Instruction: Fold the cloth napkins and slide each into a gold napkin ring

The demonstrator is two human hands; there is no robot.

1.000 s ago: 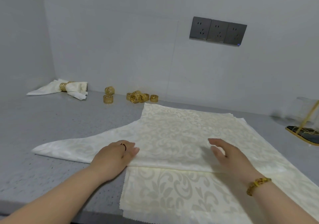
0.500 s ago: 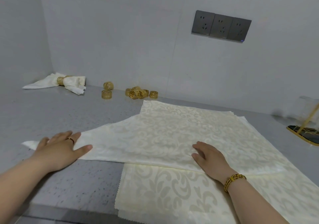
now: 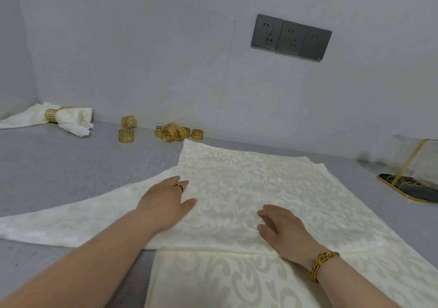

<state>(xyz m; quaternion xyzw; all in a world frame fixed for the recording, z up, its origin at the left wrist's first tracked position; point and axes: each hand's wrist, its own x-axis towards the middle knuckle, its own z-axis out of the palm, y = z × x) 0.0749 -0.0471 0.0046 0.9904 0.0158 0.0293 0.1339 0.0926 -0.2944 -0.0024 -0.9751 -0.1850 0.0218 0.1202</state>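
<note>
A plain indoor counter corner, home or dining-service room, I cannot tell which: a grey speckled surface [image 3: 59, 170] against bare pale walls [image 3: 142, 58], three dark sockets [image 3: 291, 38], stacked napkins [image 3: 248, 177], loose gold rings [image 3: 176, 132] and a gold-framed holder [image 3: 412, 184].

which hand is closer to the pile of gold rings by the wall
Left. The left hand rests on the folded napkin straight in front of the ring pile; the right hand presses the same napkin farther right and nearer the person.
</note>
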